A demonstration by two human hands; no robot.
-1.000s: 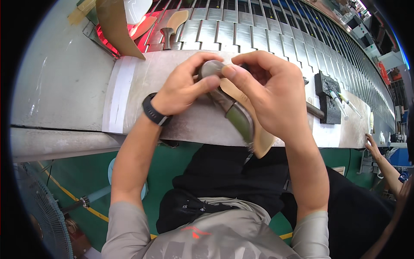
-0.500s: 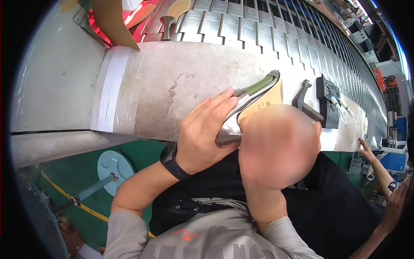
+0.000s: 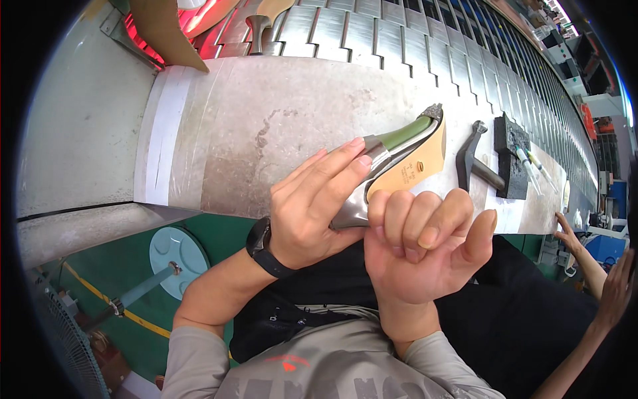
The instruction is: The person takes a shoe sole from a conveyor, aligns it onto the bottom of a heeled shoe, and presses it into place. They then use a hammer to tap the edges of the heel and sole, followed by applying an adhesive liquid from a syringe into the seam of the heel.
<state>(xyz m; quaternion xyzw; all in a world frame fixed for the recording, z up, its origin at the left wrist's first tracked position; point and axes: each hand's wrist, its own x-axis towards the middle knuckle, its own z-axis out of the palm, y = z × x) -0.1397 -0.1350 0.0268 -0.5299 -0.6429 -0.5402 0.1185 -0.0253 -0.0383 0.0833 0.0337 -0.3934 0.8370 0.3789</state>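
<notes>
- On the far left of the near tabletop (image 3: 239, 146) lies bare worn covering; the conveyor (image 3: 359, 33) runs behind it, carrying a second shoe (image 3: 259, 30) at upper left.
- The left hand (image 3: 309, 199) is clamped around the rear half of the green and silvery shoe (image 3: 415, 166), fingers along its upper; this hold matches half a second ago, so the shoe seems well steadied.
- The shoe is over the tabletop's near edge; its toe (image 3: 433, 112) points away and to the right, whereas a second ago it pointed toward the person; the long axis runs from lower left to upper right, the tan sole turned to the right and up.
- The right hand (image 3: 428, 249) has dropped from close to the camera to beside the heel end; more sole is exposed, which I judge makes it easier to inspect; the fingers curl inward, the thumb stands apart; whether this grip holds anything, I cannot tell.
- Farther right lie a hammer (image 3: 488, 174) and a black block (image 3: 513, 179).
</notes>
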